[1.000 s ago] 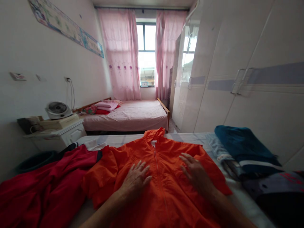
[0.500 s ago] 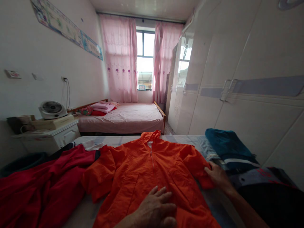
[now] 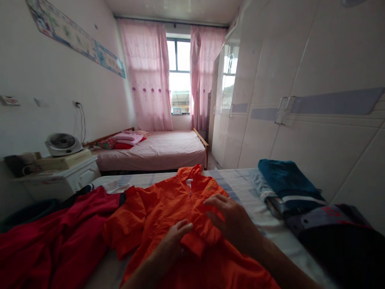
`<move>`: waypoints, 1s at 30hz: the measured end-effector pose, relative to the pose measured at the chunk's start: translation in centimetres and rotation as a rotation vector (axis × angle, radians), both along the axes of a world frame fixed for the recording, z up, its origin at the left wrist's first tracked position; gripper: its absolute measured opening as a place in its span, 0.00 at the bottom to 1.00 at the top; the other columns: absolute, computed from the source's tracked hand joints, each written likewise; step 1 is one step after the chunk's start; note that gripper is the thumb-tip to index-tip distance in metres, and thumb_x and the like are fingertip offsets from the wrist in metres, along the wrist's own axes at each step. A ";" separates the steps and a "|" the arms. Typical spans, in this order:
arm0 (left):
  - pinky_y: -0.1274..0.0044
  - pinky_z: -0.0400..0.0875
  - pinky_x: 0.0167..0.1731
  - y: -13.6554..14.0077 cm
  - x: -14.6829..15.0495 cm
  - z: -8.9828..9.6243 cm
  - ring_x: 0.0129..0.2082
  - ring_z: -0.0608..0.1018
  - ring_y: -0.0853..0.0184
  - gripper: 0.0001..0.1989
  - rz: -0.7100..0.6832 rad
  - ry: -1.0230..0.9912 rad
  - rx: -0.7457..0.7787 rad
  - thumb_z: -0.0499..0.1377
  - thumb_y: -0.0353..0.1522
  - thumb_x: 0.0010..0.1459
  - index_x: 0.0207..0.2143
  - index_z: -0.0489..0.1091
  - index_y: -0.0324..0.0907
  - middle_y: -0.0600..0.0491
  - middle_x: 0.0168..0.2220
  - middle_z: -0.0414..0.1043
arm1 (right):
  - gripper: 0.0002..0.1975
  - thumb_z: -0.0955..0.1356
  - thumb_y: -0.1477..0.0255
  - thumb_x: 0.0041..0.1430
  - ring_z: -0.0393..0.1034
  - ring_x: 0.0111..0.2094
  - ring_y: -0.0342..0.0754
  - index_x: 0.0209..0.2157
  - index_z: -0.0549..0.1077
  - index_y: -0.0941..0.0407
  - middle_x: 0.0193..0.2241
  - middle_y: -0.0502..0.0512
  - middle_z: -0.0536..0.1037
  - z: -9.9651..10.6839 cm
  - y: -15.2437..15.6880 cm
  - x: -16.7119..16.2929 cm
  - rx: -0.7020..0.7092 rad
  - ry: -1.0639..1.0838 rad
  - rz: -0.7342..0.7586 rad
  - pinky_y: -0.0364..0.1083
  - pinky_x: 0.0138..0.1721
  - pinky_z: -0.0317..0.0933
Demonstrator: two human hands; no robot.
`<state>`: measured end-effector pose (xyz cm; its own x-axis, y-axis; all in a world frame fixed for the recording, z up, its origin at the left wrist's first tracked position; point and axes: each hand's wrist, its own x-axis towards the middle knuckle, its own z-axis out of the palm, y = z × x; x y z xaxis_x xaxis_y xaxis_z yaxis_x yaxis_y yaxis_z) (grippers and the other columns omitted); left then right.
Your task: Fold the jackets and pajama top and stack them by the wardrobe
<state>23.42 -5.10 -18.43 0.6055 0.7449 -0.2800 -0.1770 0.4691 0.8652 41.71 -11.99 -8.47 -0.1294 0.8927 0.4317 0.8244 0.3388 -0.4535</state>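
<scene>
An orange zip-up jacket (image 3: 159, 212) lies front up on the bed in front of me, collar pointing away. Its right-hand sleeve (image 3: 197, 241) is folded inward across the front, while the left-hand sleeve stays bent out to the side. My right hand (image 3: 233, 220) is over the folded sleeve, fingers apart and curved, holding nothing. Beside the cuff, my left hand (image 3: 171, 245) rests low on the jacket front with its fingers stretched out. Part of that hand's underside is hidden.
Red clothing (image 3: 60, 233) lies on the left, touching the jacket. To the right are folded dark clothes (image 3: 337, 233) and a teal folded garment (image 3: 288, 176). A white wardrobe (image 3: 315, 148) lines the right side. Behind stands another bed (image 3: 168, 148); a small fan (image 3: 63, 143) sits on a cabinet.
The right-hand sleeve has been brought inward over the jacket front. My right hand moved left with it and has let go. My left hand shifted slightly left.
</scene>
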 end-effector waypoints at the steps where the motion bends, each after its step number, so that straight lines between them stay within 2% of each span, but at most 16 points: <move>1: 0.70 0.71 0.40 -0.1 -0.1 -0.4 0.49 0.72 0.56 0.29 0.017 0.016 -0.001 0.64 0.38 0.47 0.52 0.61 0.41 0.42 0.54 0.64 | 0.11 0.61 0.71 0.59 0.68 0.43 0.46 0.42 0.71 0.53 0.41 0.54 0.74 -1.1 0.4 1.2 -0.014 0.022 -0.073 0.46 0.46 0.59; 4: 0.72 0.71 0.40 -0.1 0.3 -1.1 0.45 0.75 0.58 0.28 0.046 0.016 0.006 0.63 0.28 0.42 0.49 0.63 0.38 0.42 0.50 0.68 | 0.13 0.60 0.73 0.57 0.69 0.43 0.47 0.41 0.72 0.56 0.41 0.56 0.75 -4.2 2.1 5.4 -0.078 0.046 -0.244 0.47 0.48 0.59; 6: 0.75 0.71 0.37 0.2 0.7 -0.9 0.40 0.76 0.60 0.25 0.041 0.002 0.058 0.60 0.25 0.40 0.46 0.66 0.36 0.44 0.46 0.72 | 0.15 0.60 0.73 0.56 0.69 0.44 0.47 0.42 0.72 0.57 0.41 0.56 0.75 -5.4 3.0 7.1 -0.094 0.029 -0.274 0.47 0.50 0.58; 8: 0.76 0.71 0.34 0.9 0.8 -0.3 0.37 0.77 0.63 0.24 0.022 0.027 0.172 0.56 0.26 0.41 0.46 0.67 0.36 0.46 0.42 0.74 | 0.16 0.59 0.73 0.56 0.68 0.46 0.46 0.44 0.72 0.57 0.43 0.57 0.74 -5.4 3.7 7.6 -0.089 0.004 -0.257 0.45 0.51 0.58; 10: 0.77 0.71 0.34 1.7 0.5 0.4 0.36 0.77 0.65 0.25 0.028 0.118 0.323 0.52 0.27 0.44 0.49 0.65 0.38 0.49 0.42 0.74 | 0.18 0.59 0.71 0.58 0.67 0.48 0.45 0.48 0.69 0.57 0.46 0.57 0.73 -4.5 4.6 7.0 -0.072 -0.040 -0.242 0.44 0.52 0.57; 12: 0.75 0.71 0.39 2.5 -0.1 0.5 0.39 0.76 0.65 0.27 0.083 0.281 0.513 0.49 0.26 0.45 0.51 0.64 0.39 0.51 0.44 0.74 | 0.20 0.57 0.67 0.61 0.63 0.53 0.45 0.53 0.65 0.56 0.52 0.57 0.69 -3.6 5.8 6.2 -0.058 -0.100 -0.259 0.45 0.54 0.54; 14: 0.71 0.67 0.48 3.0 -0.9 0.0 0.46 0.73 0.63 0.29 0.179 0.481 0.687 0.49 0.24 0.44 0.51 0.65 0.40 0.51 0.46 0.72 | 0.24 0.55 0.64 0.63 0.55 0.59 0.47 0.58 0.60 0.56 0.59 0.58 0.61 -3.7 7.1 5.6 -0.068 -0.152 -0.306 0.48 0.57 0.50; 17: 0.69 0.61 0.54 2.8 -1.8 -1.2 0.52 0.69 0.62 0.32 0.259 0.751 0.953 0.47 0.20 0.44 0.54 0.64 0.41 0.48 0.52 0.67 | 0.27 0.57 0.61 0.62 0.45 0.63 0.53 0.60 0.57 0.55 0.63 0.58 0.54 -6.3 8.7 5.2 -0.154 -0.211 -0.360 0.55 0.60 0.43; 20: 0.66 0.62 0.53 1.6 -2.0 -1.9 0.54 0.68 0.58 0.30 0.175 1.009 1.156 0.46 0.18 0.49 0.54 0.66 0.43 0.44 0.57 0.62 | 0.26 0.58 0.62 0.61 0.46 0.63 0.57 0.58 0.61 0.55 0.62 0.60 0.57 -9.9 9.2 5.3 -0.272 -0.274 -0.352 0.59 0.58 0.42; 22: 0.62 0.62 0.53 0.8 -1.8 -1.7 0.56 0.66 0.54 0.28 0.109 1.208 1.251 0.45 0.19 0.53 0.54 0.66 0.44 0.42 0.59 0.59 | 0.26 0.58 0.62 0.61 0.46 0.62 0.59 0.58 0.61 0.56 0.61 0.61 0.57 -11.1 9.2 5.5 -0.325 -0.309 -0.352 0.61 0.58 0.42; 24: 0.61 0.62 0.52 0.4 -1.8 -1.2 0.56 0.66 0.52 0.26 0.052 1.323 1.287 0.46 0.21 0.56 0.54 0.66 0.45 0.42 0.60 0.58 | 0.26 0.58 0.62 0.60 0.47 0.62 0.60 0.58 0.61 0.57 0.61 0.63 0.57 -10.7 9.2 5.5 -0.357 -0.336 -0.363 0.63 0.57 0.42; 27: 0.64 0.63 0.51 1.0 -2.8 -0.1 0.56 0.66 0.54 0.22 -0.008 1.296 1.291 0.50 0.25 0.56 0.53 0.67 0.46 0.43 0.60 0.59 | 0.27 0.58 0.61 0.61 0.43 0.63 0.58 0.60 0.58 0.56 0.63 0.61 0.53 -8.7 8.9 4.3 -0.346 -0.369 -0.341 0.61 0.59 0.40; 30: 0.68 0.60 0.55 2.3 -5.5 0.8 0.58 0.64 0.58 0.20 0.101 1.280 1.328 0.51 0.29 0.57 0.53 0.67 0.43 0.44 0.59 0.60 | 0.27 0.55 0.57 0.62 0.39 0.65 0.51 0.61 0.54 0.49 0.64 0.52 0.49 -8.0 7.5 1.4 -0.256 -0.356 -0.200 0.55 0.61 0.39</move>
<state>17.95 -2.82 -17.67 0.4655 0.8482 0.2528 0.8249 -0.5193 0.2234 43.13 -4.44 -16.48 -0.0440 0.9870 0.1549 0.9812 0.0719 -0.1791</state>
